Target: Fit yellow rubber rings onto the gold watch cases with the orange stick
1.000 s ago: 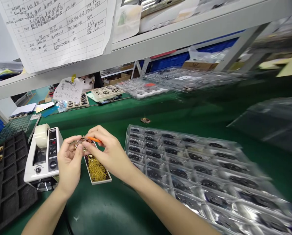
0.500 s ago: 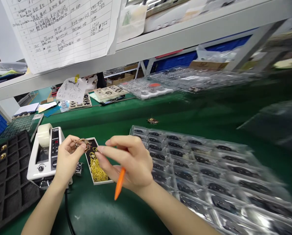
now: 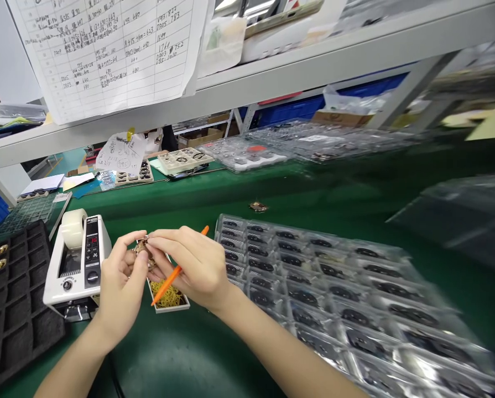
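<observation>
Above the green counter (image 3: 189, 354), beside the tape dispenser (image 3: 75, 260): small gold-toned ring part (image 3: 142, 249) pinched in left hand (image 3: 120, 282), apparently for steadiness; right hand (image 3: 193, 265) closed on orange pen (image 3: 176, 271), reaching the part, over boxed yellow rubber bands (image 3: 168, 296).

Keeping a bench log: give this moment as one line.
left grip: gold-coloured ring part | right grip: orange pointed stick, fingertips on the part | beside: yellow loops in a white-edged tray
</observation>
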The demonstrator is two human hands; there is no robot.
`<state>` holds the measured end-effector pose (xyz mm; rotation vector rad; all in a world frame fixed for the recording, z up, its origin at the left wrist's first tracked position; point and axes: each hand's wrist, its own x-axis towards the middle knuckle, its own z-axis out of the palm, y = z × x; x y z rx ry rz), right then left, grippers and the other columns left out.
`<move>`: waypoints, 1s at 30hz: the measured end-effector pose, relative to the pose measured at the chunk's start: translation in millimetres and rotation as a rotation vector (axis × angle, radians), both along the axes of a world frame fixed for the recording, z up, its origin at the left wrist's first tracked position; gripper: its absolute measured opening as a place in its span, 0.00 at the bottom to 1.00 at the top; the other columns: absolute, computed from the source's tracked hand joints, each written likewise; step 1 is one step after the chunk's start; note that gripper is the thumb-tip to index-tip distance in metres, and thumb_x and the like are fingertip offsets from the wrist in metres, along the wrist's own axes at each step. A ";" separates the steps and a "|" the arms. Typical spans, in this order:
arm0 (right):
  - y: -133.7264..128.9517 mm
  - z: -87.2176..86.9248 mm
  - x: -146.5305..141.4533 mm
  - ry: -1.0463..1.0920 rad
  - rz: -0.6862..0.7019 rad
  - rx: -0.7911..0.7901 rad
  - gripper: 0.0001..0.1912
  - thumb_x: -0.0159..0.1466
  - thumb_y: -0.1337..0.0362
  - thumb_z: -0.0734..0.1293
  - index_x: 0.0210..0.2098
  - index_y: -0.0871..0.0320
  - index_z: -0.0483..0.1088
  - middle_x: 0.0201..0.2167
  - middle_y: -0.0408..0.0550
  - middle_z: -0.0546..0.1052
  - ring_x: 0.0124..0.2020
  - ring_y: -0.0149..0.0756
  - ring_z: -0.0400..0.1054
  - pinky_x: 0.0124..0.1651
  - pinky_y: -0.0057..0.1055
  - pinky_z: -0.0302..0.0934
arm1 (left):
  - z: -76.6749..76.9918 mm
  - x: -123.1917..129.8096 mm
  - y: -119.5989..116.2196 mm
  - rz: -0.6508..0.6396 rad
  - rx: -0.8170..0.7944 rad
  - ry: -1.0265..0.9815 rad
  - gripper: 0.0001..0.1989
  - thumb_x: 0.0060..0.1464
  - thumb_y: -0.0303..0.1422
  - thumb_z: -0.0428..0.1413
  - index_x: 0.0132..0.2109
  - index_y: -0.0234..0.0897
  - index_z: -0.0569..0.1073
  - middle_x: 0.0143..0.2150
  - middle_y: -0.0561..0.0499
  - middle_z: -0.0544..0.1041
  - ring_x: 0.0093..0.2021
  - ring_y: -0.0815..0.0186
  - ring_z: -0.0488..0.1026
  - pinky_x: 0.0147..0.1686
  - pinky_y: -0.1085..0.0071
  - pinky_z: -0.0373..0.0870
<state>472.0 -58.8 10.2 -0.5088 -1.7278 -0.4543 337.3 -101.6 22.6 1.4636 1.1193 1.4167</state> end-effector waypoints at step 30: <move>2.6 -7.7 -5.6 0.041 -0.050 0.072 0.08 0.62 0.75 0.65 0.38 0.58 0.67 0.28 0.53 0.80 0.26 0.34 0.70 0.27 0.29 0.64 | -7.3 -5.8 2.2 -0.029 0.062 0.167 0.09 0.62 0.32 0.50 0.48 0.41 0.70 0.26 0.56 0.73 0.28 0.69 0.72 0.27 0.76 0.67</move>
